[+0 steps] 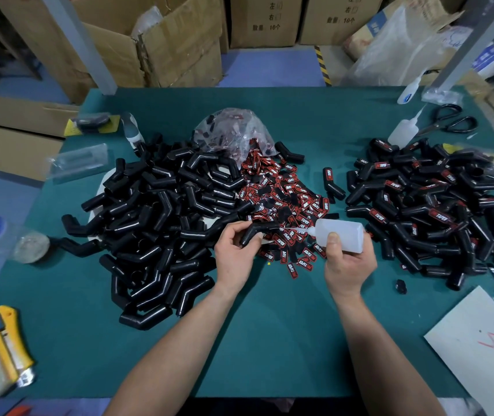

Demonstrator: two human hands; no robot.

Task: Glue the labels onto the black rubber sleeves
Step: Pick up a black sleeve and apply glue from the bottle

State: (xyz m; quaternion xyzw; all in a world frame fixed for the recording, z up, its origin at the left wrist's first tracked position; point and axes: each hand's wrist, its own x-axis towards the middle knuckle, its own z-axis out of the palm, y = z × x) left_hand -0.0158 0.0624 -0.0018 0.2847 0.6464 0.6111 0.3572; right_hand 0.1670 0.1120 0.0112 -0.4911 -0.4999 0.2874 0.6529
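Observation:
My left hand [235, 253] grips a bent black rubber sleeve [259, 231] just above the table. My right hand [346, 259] holds a translucent glue bottle [340, 234] on its side, its nozzle pointing left at the sleeve's upper end. A heap of red and black labels [281, 199] lies behind the hands, spilling from a clear plastic bag [233, 130]. A large pile of plain black sleeves [161, 211] covers the left of the green table [269, 340]. Sleeves bearing labels [426, 205] are piled on the right.
A second glue bottle [402, 132] and black scissors [453, 120] lie at the back right. White card [480, 334] sits front right, a yellow utility knife [8, 340] front left, a tape roll [31, 247] at the left edge. Cardboard boxes [155, 40] stand behind the table.

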